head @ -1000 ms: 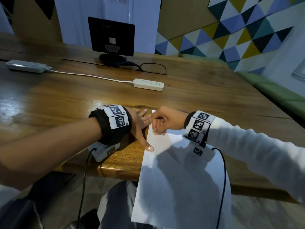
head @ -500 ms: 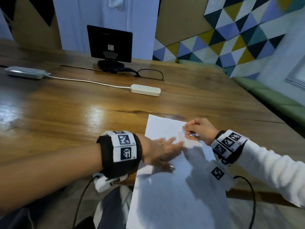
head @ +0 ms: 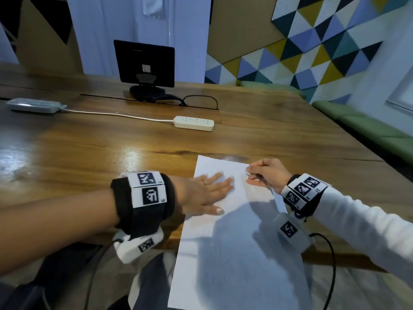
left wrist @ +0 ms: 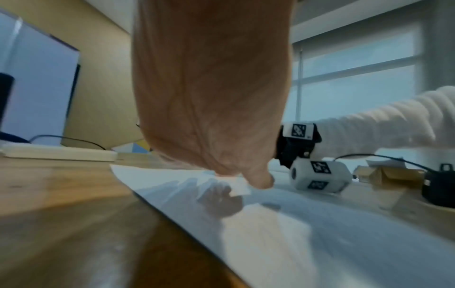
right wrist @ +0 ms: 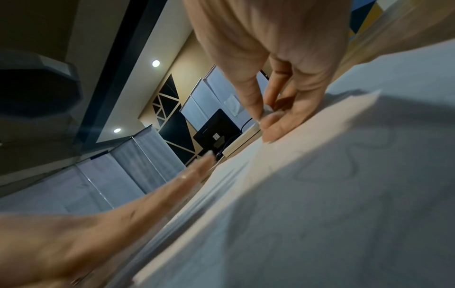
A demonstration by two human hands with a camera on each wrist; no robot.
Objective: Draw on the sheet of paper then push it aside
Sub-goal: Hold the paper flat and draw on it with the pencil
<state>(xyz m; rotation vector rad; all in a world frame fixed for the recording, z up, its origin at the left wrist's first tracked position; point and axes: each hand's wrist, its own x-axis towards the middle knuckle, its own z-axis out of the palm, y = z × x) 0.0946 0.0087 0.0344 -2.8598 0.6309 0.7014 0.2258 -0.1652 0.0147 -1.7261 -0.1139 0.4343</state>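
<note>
A white sheet of paper point(head: 234, 253) lies on the wooden table point(head: 89, 153), its near part hanging over the front edge. My left hand point(head: 207, 191) lies flat on the sheet's upper left part, fingers straight and spread. My right hand point(head: 266, 173) is at the sheet's top right corner, thumb and fingers pinching a thin grey pen point(head: 247, 170), mostly hidden in the fist. The left wrist view shows the palm point(left wrist: 209, 97) over the paper point(left wrist: 270, 224). In the right wrist view the fingertips point(right wrist: 268, 124) pinch together just above the paper point(right wrist: 320, 194).
A white power strip point(head: 194, 123) lies mid-table with its cord running left to a grey strip point(head: 33, 105). A black monitor point(head: 144, 63) and a looped black cable point(head: 199, 101) stand at the back. A green bench point(head: 368, 130) runs along the right wall.
The left hand has moved from the sheet's left edge onto the paper and now lies flat. The right hand has shifted right to the top right corner. More of the sheet's top shows.
</note>
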